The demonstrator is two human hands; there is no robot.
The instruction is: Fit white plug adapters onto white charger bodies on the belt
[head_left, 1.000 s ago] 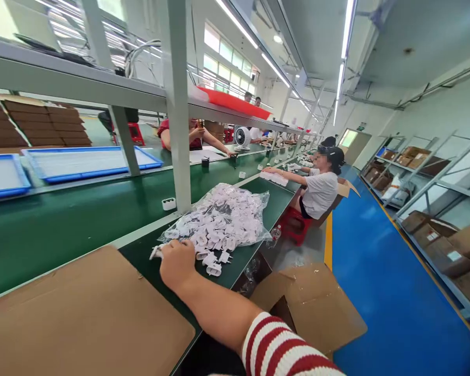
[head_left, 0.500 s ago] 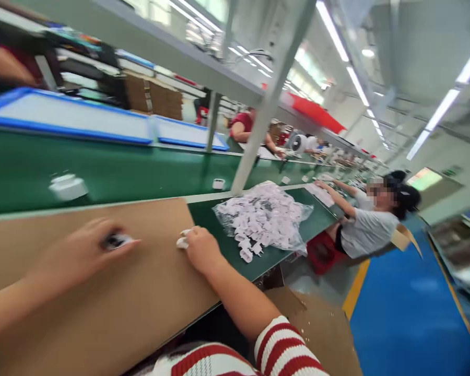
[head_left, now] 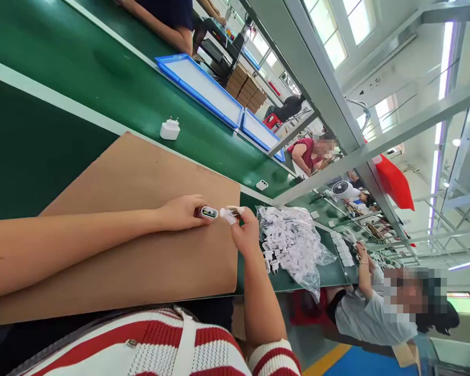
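left hand [head_left: 182, 211]: closed in a fingertip pinch on a white charger body [head_left: 208, 212]; forearm laid across the cardboard sheet [head_left: 141, 172] from the left.
right hand [head_left: 245, 236]: closed, thumb and fingers gripping a white plug insert [head_left: 230, 213]; forearm up from the near edge, striped sleeve [head_left: 274, 360] at the elbow.
gap between parts: very small, ends just beside each other; cannot tell if touching.
charger body: held level above the far right corner of the cardboard sheet, dark open end facing right toward the plug insert.
why held so: pinched at the back end, probably to keep the open end free and the two faces in line; a judgement, not seen.
cardboard sheet: flat on the near bench, likely a work pad under both hands.
bag of inserts [head_left: 293, 240]: clear plastic, just right of the right hand, a few loose pieces [head_left: 268, 258] spilled at its near left edge; probably set there for short reach.
green belt [head_left: 82, 68]: beyond the cardboard; one white adapter [head_left: 169, 129] standing pins-up on it, a smaller white piece [head_left: 262, 184] farther right.
blue trays [head_left: 203, 86]: far side of the belt, brown carton stack [head_left: 246, 90] behind.
co-worker [head_left: 370, 318]: seated near right, grey shirt, own hand on the bench past the bag.
second person [head_left: 305, 154]: red top, across the belt.
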